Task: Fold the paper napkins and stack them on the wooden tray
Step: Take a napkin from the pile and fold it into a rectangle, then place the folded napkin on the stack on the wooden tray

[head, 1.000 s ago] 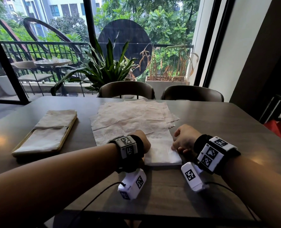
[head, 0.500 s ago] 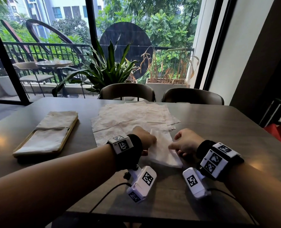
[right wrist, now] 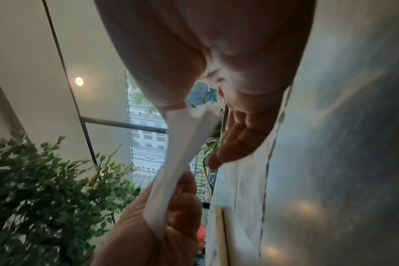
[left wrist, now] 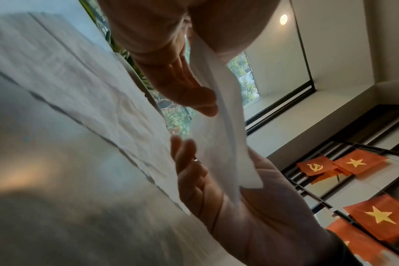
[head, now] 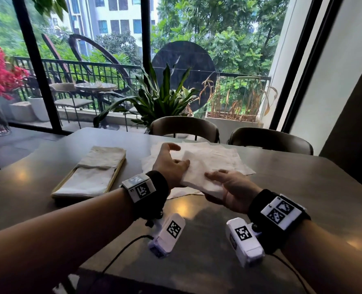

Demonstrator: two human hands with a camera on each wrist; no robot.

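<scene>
Folded napkin, white and several layers thick, is held up off the grey surface between both hands, above the near edge of the spread-out napkins. The left hand grips its left end: the left wrist view shows the thumb on one face and the fingers on the other, pinching the paper between them, while the head view shows the index finger lifted a little above the sheet. The right hand grips the near right end, with the thumb lying on top and the fingers reaching under it; from the right wrist view the folded napkin is seen edge-on, running from one hand to the other.

To the left on the surface lies the wooden tray, long and narrow, with a pale rim. Folded napkins on the tray already cover most of it, one laid over the far half and another over the near half. The tray stands well apart from the hands. Two dark chairs stand at the far side of the surface, with a leafy plant behind them by the window.
</scene>
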